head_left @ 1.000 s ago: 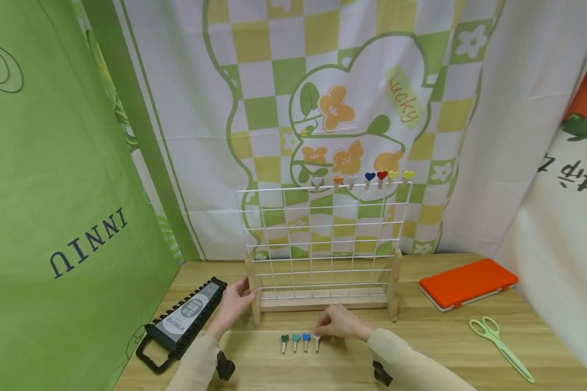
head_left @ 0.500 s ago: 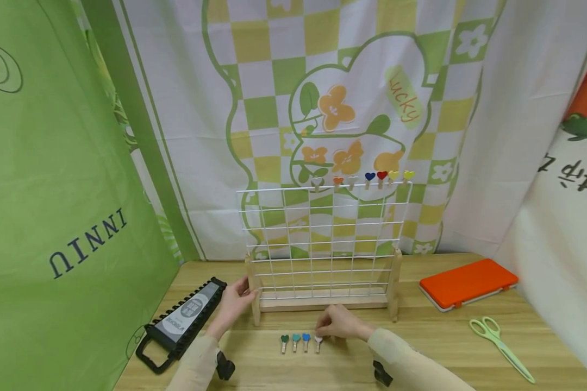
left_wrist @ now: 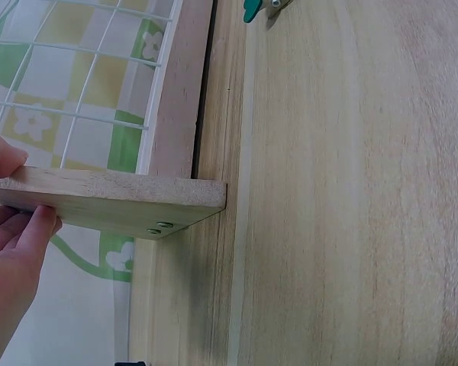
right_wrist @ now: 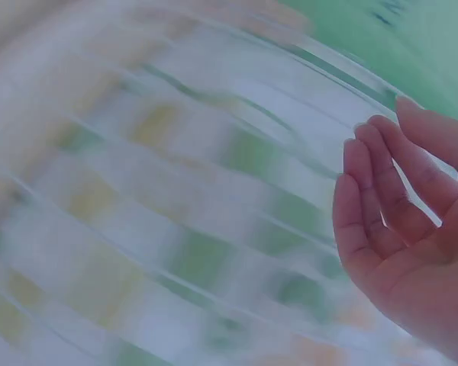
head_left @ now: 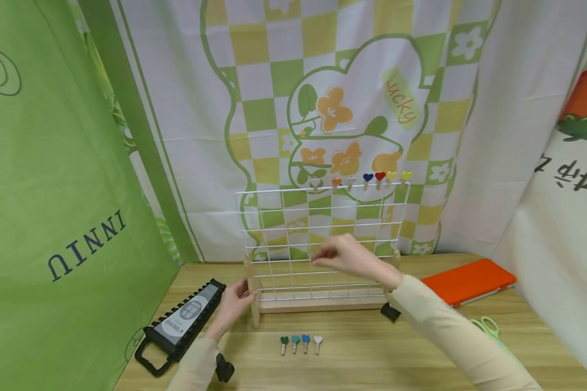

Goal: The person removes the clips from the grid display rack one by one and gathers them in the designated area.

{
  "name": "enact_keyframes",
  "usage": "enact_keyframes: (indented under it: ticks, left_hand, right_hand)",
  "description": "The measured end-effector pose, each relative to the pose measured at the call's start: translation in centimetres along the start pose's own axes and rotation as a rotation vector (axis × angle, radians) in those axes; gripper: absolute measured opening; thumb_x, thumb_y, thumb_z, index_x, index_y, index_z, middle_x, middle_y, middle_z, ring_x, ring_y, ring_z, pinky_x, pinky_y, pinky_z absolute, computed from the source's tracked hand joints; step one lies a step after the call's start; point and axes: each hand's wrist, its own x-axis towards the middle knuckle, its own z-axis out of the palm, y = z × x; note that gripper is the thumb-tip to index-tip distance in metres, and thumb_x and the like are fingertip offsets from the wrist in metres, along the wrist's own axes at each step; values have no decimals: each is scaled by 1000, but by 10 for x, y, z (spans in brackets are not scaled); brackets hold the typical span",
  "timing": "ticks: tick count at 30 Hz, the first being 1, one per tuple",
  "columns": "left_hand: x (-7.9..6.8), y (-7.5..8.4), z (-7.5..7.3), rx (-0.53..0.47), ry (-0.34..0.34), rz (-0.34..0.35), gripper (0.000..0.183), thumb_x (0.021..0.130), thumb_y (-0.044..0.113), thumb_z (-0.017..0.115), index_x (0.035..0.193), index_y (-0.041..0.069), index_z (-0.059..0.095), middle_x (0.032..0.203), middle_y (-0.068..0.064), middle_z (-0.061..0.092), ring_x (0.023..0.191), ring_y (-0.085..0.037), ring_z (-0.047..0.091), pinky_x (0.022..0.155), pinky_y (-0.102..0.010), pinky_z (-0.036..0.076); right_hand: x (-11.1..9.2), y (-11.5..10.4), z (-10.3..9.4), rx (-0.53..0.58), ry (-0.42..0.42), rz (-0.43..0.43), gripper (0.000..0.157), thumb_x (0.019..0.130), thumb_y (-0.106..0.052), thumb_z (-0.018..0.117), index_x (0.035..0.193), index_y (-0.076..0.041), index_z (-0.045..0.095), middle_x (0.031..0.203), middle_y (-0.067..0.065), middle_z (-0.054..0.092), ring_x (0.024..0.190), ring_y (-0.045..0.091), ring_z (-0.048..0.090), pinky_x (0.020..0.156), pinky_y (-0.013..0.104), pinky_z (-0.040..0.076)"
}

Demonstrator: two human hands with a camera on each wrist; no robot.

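My left hand [head_left: 232, 305] grips the wooden left leg [left_wrist: 126, 197] of the stand that carries a white wire grid [head_left: 274, 191]; in the left wrist view, fingers and thumb lie on either side of this board. Raised in front of the grid, my right hand [head_left: 344, 255] has loosely bent fingers, and the right wrist view shows nothing held in it. On the table before the stand lies a row of small heart clips: dark green [head_left: 284, 341], teal [head_left: 295, 340], blue [head_left: 305, 339] and white [head_left: 318, 340]. Several more, including a red heart clip [head_left: 380, 176], sit along the grid's top wire.
At the left lies a black and grey toothed rack [head_left: 191, 312] with a loop handle. An orange case [head_left: 469, 279] and green scissors [head_left: 489, 327] lie at the right, partly covered by my right sleeve. A patterned curtain [head_left: 254, 157] hangs behind the grid.
My right hand has left the white heart clip and risen in front of the grid; the clip stays on the table, in the row. The left hand keeps its place on the leg.
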Motion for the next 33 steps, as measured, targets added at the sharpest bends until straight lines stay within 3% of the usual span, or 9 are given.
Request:
enact_keyframes:
  ticks: [6, 11, 15, 23, 33]
  left_hand:
    - [1, -1, -1, 3, -5, -2, 51, 92, -4, 61, 139, -17, 45, 135, -39, 53, 128, -48, 53, 107, -46, 52]
    - [-2, 6, -2, -11, -12, 8, 52, 92, -4, 62, 139, -17, 45, 135, -37, 54, 129, -47, 53, 108, -48, 51]
    - [-1, 2, -2, -16, -22, 10, 52, 92, -5, 61, 140, -16, 44, 138, -37, 52, 131, -47, 51, 110, -49, 49]
    - [0, -1, -2, -13, -21, -8, 54, 92, -5, 61, 142, -15, 43, 139, -36, 51, 132, -46, 51, 110, -47, 49]
    - [-1, 1, -1, -19, -29, 11, 52, 92, -4, 61, 141, -14, 45, 138, -35, 53, 131, -45, 52, 110, -49, 49]
  right_hand:
    - [33, -41, -84, -123, 199, -104, 11, 88, -11, 74, 98, -8, 77, 94, 4, 77, 83, 14, 70, 79, 31, 63]
    - [54, -50, -118, -189, 298, -117, 10, 89, -10, 73, 97, -6, 77, 91, 6, 74, 82, 17, 68, 78, 35, 62]
    - [65, -46, -125, -230, 270, -91, 11, 90, -12, 72, 98, -5, 76, 93, 9, 74, 83, 19, 68, 80, 37, 62]
    - [76, -34, -120, -253, 182, 0, 14, 91, -17, 72, 97, -6, 77, 95, 9, 74, 82, 20, 68, 71, 35, 60]
    - [80, -35, -118, -265, 221, 14, 11, 90, -16, 73, 92, -7, 79, 89, 9, 76, 72, 19, 67, 64, 27, 54]
